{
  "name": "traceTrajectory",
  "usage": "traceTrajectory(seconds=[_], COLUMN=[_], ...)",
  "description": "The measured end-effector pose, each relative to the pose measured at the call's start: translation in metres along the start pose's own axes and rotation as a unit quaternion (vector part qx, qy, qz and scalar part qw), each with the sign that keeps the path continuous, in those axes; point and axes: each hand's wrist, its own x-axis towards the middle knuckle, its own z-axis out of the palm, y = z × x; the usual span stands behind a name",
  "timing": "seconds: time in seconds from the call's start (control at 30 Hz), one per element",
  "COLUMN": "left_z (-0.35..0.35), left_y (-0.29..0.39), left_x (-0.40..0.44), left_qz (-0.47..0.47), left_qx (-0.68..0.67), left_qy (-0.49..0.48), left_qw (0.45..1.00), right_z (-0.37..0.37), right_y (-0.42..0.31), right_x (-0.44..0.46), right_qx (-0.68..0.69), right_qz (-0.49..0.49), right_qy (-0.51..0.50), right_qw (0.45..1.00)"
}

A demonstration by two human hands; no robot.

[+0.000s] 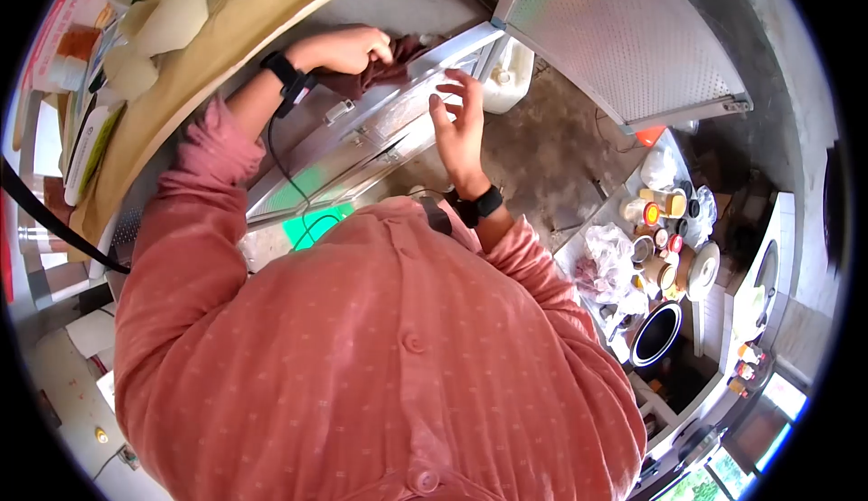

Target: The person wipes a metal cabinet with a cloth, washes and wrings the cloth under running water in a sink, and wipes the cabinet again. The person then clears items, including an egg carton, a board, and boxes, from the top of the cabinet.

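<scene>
My left hand point(348, 50) is closed on a dark brown cloth point(384, 71), pressing it against the grey shelf surface point(312, 126) of a metal-framed cabinet. Part of the cloth is bunched beyond my knuckles. My right hand point(461, 126) is raised beside the cabinet's metal edge point(452, 49), fingers apart and slightly curled, with nothing in it. Whether its fingertips touch the frame, I cannot tell. Each wrist wears a black band, and a thin black cable point(287, 168) hangs from the left one.
An open perforated metal door point(624, 35) swings out at the upper right. A white plastic jug point(509, 78) stands on the stained floor point(542, 148). Jars, plastic bags point(606, 261) and a dark pot point(656, 333) crowd a counter at right. A tan-edged shelf point(231, 26) curves overhead at left.
</scene>
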Motion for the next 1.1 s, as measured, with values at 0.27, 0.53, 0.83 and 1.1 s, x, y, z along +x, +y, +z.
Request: traceTrajectory(seconds=[0.27,0.53,0.83,1.1], left_z=[0.021,0.062,0.100,0.131], left_y=[0.076,0.049,0.007,0.015], left_x=[0.001,-0.059,-0.172,-0.179], left_qz=[0.117,-0.062,-0.273,-0.310], left_qx=[-0.539,-0.362,-0.274,-0.173], left_qy=[0.191,0.456,0.622,0.596], left_qw=[0.812,0.811,0.681,0.721], right_z=[0.007,-0.016,0.055,-0.011], right_y=[-0.066,-0.006,-0.005,0.025], right_x=[0.044,0.088,0.003,0.056], right_qx=[0.106,-0.547,-0.359,0.274], right_qz=[-0.042,-0.273,-0.297,0.162], right_qy=[-0.033,0.008,-0.149,-0.158], right_qw=[0.993,0.791,0.872,0.935])
